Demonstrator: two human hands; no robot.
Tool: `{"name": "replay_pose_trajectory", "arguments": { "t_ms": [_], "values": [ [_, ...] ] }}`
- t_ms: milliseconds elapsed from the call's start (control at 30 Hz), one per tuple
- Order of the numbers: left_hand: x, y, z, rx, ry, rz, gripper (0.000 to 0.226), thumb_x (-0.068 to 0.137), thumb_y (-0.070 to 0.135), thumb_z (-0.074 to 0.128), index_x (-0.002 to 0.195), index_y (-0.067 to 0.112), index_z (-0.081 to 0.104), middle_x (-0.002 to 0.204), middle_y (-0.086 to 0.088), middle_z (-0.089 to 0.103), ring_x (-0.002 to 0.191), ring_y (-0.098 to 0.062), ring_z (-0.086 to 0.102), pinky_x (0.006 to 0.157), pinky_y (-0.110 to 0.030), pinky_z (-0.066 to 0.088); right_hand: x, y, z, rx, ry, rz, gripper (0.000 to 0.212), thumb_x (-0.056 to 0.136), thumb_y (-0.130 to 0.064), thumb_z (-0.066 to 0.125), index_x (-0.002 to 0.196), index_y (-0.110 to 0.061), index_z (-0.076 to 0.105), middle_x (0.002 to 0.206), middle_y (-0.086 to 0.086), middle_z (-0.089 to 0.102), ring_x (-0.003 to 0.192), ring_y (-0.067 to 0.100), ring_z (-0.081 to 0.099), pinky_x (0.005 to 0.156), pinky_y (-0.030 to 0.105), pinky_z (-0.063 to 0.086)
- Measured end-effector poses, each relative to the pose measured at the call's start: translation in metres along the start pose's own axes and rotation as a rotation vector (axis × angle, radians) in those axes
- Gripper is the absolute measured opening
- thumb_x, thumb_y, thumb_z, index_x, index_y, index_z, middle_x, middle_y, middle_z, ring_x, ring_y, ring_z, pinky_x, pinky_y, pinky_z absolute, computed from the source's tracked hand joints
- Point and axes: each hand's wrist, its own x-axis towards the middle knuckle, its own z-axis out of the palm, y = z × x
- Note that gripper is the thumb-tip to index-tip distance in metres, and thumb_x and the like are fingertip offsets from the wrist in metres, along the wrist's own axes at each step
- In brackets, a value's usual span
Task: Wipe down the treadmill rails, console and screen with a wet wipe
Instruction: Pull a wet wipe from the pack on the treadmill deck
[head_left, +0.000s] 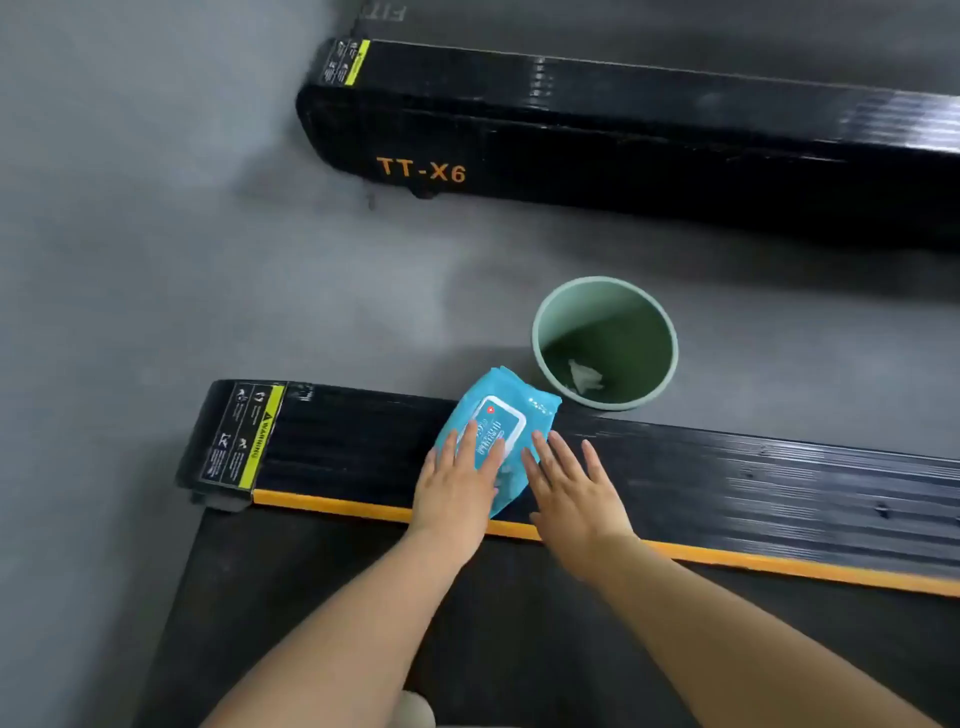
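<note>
The blue wet wipe pack (488, 441) lies on the near treadmill's black side rail (727, 478). The left hand (457, 493) rests flat on the pack, fingers straight. The right hand (574, 499) is spread out at its 3 o'clock side, holding nothing. No wipe is out yet, so the wiping looks barely begun (though a crumpled wipe (586, 376) sits in the green bin (540, 332) at 1 o'clock). Console and screen are out of view.

A left hand (457, 486) lies flat on a blue wet-wipe pack (493, 436) resting on a treadmill's black side rail (727, 478). The right hand (571, 493) hovers just beside it, fingers (558, 454) spread. Beyond the fingers, a green bin (540, 332) on the floor holds a crumpled wipe (584, 375).
</note>
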Motion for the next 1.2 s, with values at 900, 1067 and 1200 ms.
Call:
{"name": "replay_pose_trajectory", "arguments": {
  "t_ms": [900, 1067, 1200],
  "values": [
    [0.050, -0.038, 0.022, 0.151, -0.052, 0.315, 0.060, 0.099, 0.021, 0.043, 0.146, 0.033, 0.007, 0.154, -0.022, -0.008, 0.140, -0.041, 0.015, 0.100, -0.043, 0.043, 0.050, -0.027, 0.028, -0.044, -0.116, 0.004, 0.072, 0.100, -0.027, 0.029, 0.137, -0.010, -0.030, 0.155, 0.009, -0.025, 0.144, 0.022, -0.021, 0.113, 0.050, -0.013],
    [0.050, -0.049, 0.024, 0.152, -0.037, 0.375, 0.045, 0.101, 0.027, 0.038, 0.140, 0.029, 0.016, 0.155, -0.020, -0.006, 0.140, -0.039, 0.016, 0.092, -0.040, 0.048, 0.051, -0.030, 0.030, -0.081, -0.111, 0.022, 0.072, 0.101, -0.029, 0.030, 0.130, -0.008, -0.033, 0.155, 0.009, -0.028, 0.145, 0.024, -0.019, 0.114, 0.050, -0.012],
    [0.050, -0.060, 0.020, 0.151, -0.045, 0.422, 0.051, 0.102, 0.031, 0.031, 0.147, 0.030, 0.007, 0.157, -0.015, -0.005, 0.142, -0.031, 0.018, 0.095, -0.037, 0.046, 0.051, -0.029, 0.028, -0.122, -0.110, 0.019, 0.073, 0.101, -0.030, 0.030, 0.142, -0.008, -0.026, 0.155, 0.011, -0.027, 0.144, 0.025, -0.019, 0.113, 0.050, -0.013]
  ]
}}
